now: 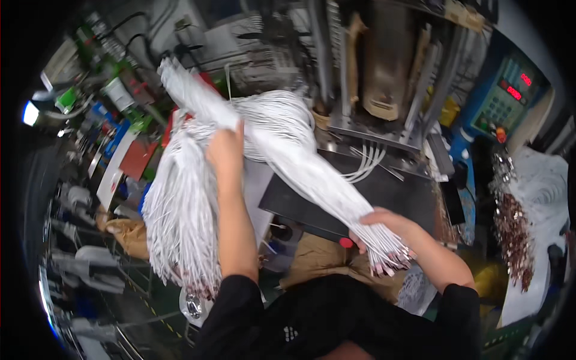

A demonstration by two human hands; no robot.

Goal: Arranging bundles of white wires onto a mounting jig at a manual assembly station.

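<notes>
A long bundle of white cables (294, 171) slants across in front of me, from the upper left to the lower right. My right hand (393, 223) is closed round it near its lower end, where pinkish, metallic tips fan out. My left hand (225, 153) is closed at the bundle's upper part, thumb pointing up; its fingertips are partly hidden. Beside the left forearm, a second thick bunch of white cables (180, 210) hangs down with similar tips. Behind the held bundle lies a coiled heap of white cables (279, 111).
A metal press-like machine (384, 72) stands behind the dark work plate (390, 195), with several white cables by its base. At right are a blue control box (510, 90) with red digits and more cables with coppery ends (513, 240). A red button (345, 242) sits at the near edge.
</notes>
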